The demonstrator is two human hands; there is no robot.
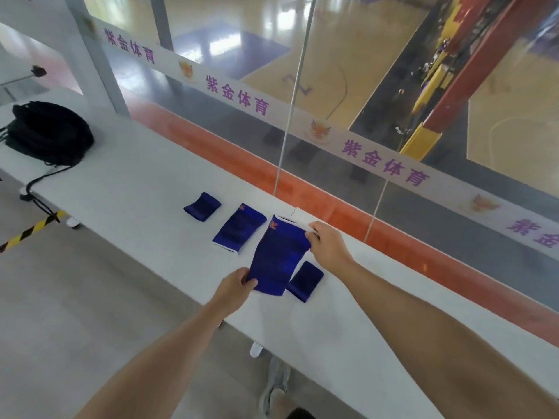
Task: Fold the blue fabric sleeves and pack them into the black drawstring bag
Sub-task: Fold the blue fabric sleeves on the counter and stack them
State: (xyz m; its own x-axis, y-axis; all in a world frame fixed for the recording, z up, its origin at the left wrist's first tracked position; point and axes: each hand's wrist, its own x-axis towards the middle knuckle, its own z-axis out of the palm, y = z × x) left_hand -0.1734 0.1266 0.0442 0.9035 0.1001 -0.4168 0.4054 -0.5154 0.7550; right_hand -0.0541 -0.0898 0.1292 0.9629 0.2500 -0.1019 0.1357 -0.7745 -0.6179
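Note:
A long blue fabric sleeve [279, 258] with a white-edged far end is stretched above the white table [136, 189]. My left hand [234, 287] pinches its near corner and my right hand [328, 244] grips its far right corner. Another flat blue sleeve [239, 228] lies just to the left. A small folded blue sleeve [202, 206] lies further left, and another folded one [305, 281] rests under the held sleeve's right side. The black drawstring bag [50, 133] sits far left on the table, its cord hanging over the edge.
A glass wall [302, 116] with a printed band runs along the table's far edge. Yellow-black tape [30, 232] marks the floor at left. My shoe [273, 385] shows below the table's near edge.

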